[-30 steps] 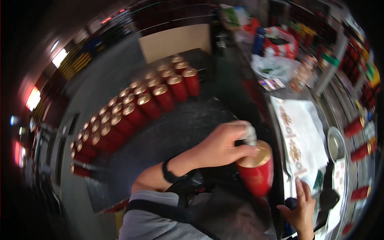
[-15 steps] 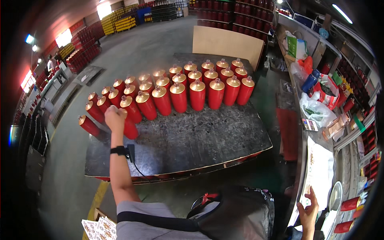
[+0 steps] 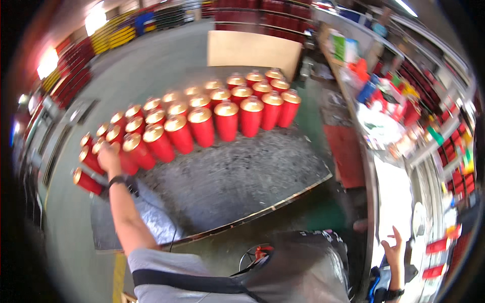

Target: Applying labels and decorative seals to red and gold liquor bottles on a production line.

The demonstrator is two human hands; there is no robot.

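Observation:
Rows of red bottles (image 3: pixel 226 123) with gold shoulders and small clear necks stand on a dark worn board (image 3: pixel 242 166). At the left end of the rows, my left hand (image 3: pixel 108 157) is closed at the top of one red bottle, whose body (image 3: pixel 128 163) shows beside my fingers. Motion blur softens the grip. One bottle (image 3: pixel 87 182) stands left of and nearer than my hand. Far to the right, my right hand (image 3: pixel 394 249) is raised over the side bench with its fingers apart, holding nothing. White paper (image 3: pixel 391 202) lies just beyond it.
The side bench along the right carries plastic bags (image 3: pixel 376 126), a blue bottle (image 3: pixel 369 90) and other clutter. Red bottles (image 3: pixel 437 246) lie near my right hand. A tan panel (image 3: pixel 252 50) stands behind the board. Stacked red crates (image 3: pixel 237 17) rise at the back.
My left hand and the bottle have moved left and away from me, closer to the row. The view has turned right, shifting the scene leftward. My right hand stays open.

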